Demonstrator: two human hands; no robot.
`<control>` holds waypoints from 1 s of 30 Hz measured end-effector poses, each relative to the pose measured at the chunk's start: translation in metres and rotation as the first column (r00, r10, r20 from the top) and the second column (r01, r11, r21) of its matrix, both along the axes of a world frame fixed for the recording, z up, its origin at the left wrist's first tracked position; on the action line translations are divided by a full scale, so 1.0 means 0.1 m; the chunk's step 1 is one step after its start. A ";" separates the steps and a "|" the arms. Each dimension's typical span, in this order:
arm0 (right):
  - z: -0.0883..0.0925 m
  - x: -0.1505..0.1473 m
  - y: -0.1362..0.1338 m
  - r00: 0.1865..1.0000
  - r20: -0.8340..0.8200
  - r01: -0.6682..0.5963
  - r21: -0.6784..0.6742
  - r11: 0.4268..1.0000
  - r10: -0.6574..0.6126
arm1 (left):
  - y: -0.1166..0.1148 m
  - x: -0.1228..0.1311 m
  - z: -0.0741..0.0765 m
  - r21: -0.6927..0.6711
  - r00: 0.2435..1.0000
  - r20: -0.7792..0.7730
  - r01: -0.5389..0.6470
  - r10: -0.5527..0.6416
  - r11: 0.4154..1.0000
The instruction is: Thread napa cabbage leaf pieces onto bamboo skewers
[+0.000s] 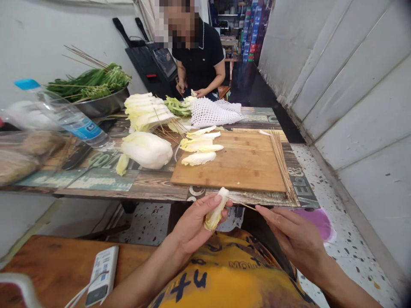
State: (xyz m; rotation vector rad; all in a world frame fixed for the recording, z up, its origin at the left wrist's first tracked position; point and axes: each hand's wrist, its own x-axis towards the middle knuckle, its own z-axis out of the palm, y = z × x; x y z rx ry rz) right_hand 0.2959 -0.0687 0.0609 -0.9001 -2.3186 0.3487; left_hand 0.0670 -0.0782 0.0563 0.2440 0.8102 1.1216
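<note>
Just below the front edge of the table, my left hand grips a small pale cabbage leaf. To its right, my right hand pinches a thin wooden skewer, whose far end meets the leaf near its white top. Several cut leaves lie at the left of the wooden cutting board. A bundle of skewers rests along the board's right edge. Left of the board sits a whole white cabbage, with a stack of leaves behind it.
A water bottle leans at the left, near a metal bowl of greens. White foam netting lies at the table's back. Across the table, a person in black handles a vegetable piece. A power strip rests on the wooden bench.
</note>
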 end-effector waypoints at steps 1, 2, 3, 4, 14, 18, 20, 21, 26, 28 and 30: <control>0.01 0.01 -0.01 1.000 0.001 0.015 0.020 1.000 -0.015 | 0.00 -0.01 0.02 -0.001 1.000 0.015 -0.009 0.009 1.000; 0.03 0.01 -0.01 1.000 0.004 0.024 0.036 0.999 -0.024 | -0.01 -0.02 0.04 -0.002 1.000 0.022 -0.020 0.020 1.000; 0.04 0.02 -0.02 1.000 0.010 0.028 0.049 0.998 -0.028 | -0.01 -0.03 0.05 -0.006 0.999 0.020 -0.032 0.032 0.999; 0.04 0.02 -0.02 0.999 0.014 0.028 0.058 0.998 -0.029 | -0.01 -0.04 0.07 -0.010 0.999 0.011 -0.043 0.043 0.999; 0.02 0.00 -0.02 0.999 0.002 0.038 0.041 0.998 -0.038 | 0.03 -0.03 0.09 -0.047 0.997 -0.057 -0.061 0.058 0.997; -0.02 -0.01 -0.01 0.999 0.013 0.041 -0.004 0.999 -0.041 | 0.03 -0.03 0.10 -0.054 0.997 -0.069 -0.046 0.042 0.998; -0.02 -0.01 -0.01 0.998 0.026 0.049 -0.014 0.999 -0.048 | 0.03 -0.03 0.10 -0.051 0.997 -0.071 -0.039 0.035 0.998; -0.02 0.00 -0.01 0.998 0.030 0.054 -0.015 0.998 -0.054 | 0.04 -0.03 0.11 -0.049 0.997 -0.071 -0.038 0.035 0.998; -0.01 0.00 -0.02 0.996 0.050 0.077 -0.004 0.997 -0.076 | 0.04 -0.02 0.11 -0.045 0.997 -0.073 -0.028 0.025 0.999; -0.01 0.00 -0.02 0.995 0.059 0.074 0.005 0.997 -0.075 | 0.03 -0.02 0.11 -0.041 0.997 -0.075 -0.029 0.026 0.999; -0.02 0.00 -0.02 0.996 0.059 0.071 0.014 0.997 -0.071 | 0.03 -0.01 0.10 -0.039 0.997 -0.072 -0.034 0.031 0.999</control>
